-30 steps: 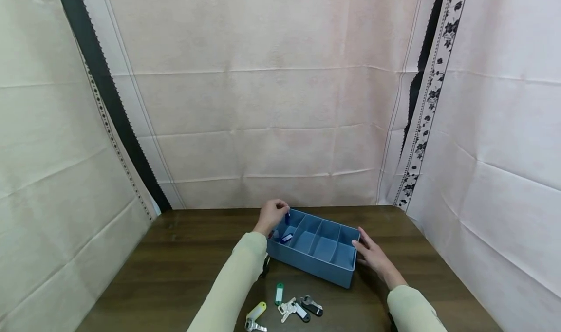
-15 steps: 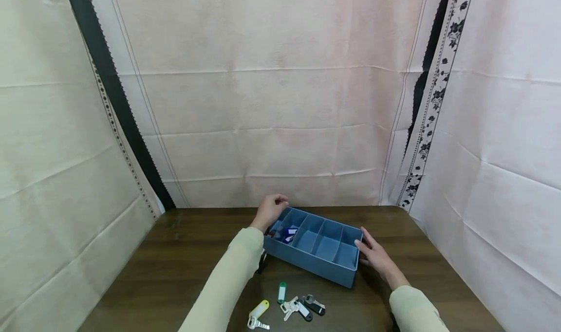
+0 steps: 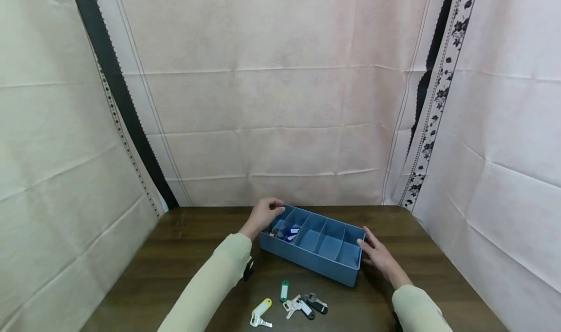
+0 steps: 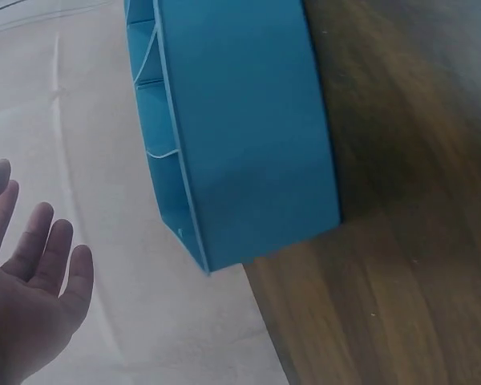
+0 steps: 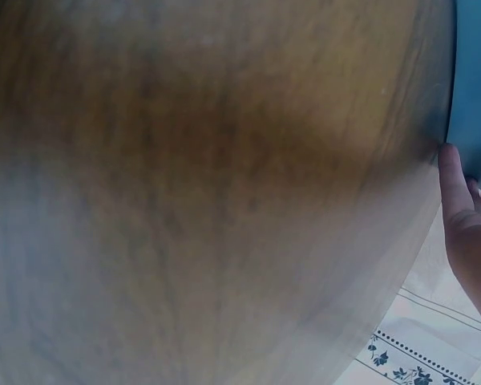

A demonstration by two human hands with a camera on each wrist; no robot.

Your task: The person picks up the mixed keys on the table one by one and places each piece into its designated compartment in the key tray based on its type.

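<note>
My left hand (image 3: 263, 217) is at the back left end of a blue divided box (image 3: 307, 264), fingers loosely bent and nothing between them. In the left wrist view this hand (image 4: 40, 289) shows spread fingers, apart from the box. Blue key tags (image 3: 291, 233) with white labels lie in a left compartment, and a reddish tag (image 3: 273, 233) is beside them. My right hand (image 3: 381, 259) rests against the box's right end, thumb by the rim. From the right wrist, its straight fingers (image 5: 453, 180) touch the blue outer wall.
On the brown table (image 3: 175, 273), in front of the box, lie a yellow-tagged key (image 3: 261, 312), a green key tag (image 3: 284, 290), silver keys (image 3: 292, 305) and black-tagged keys (image 3: 316, 304). Pale cloth (image 3: 280, 103) hangs behind and at both sides.
My left hand has let go of a blue-tagged key, which dropped into the box's left compartment, and then drawn back leftward. My right hand has stayed at the box's right end.
</note>
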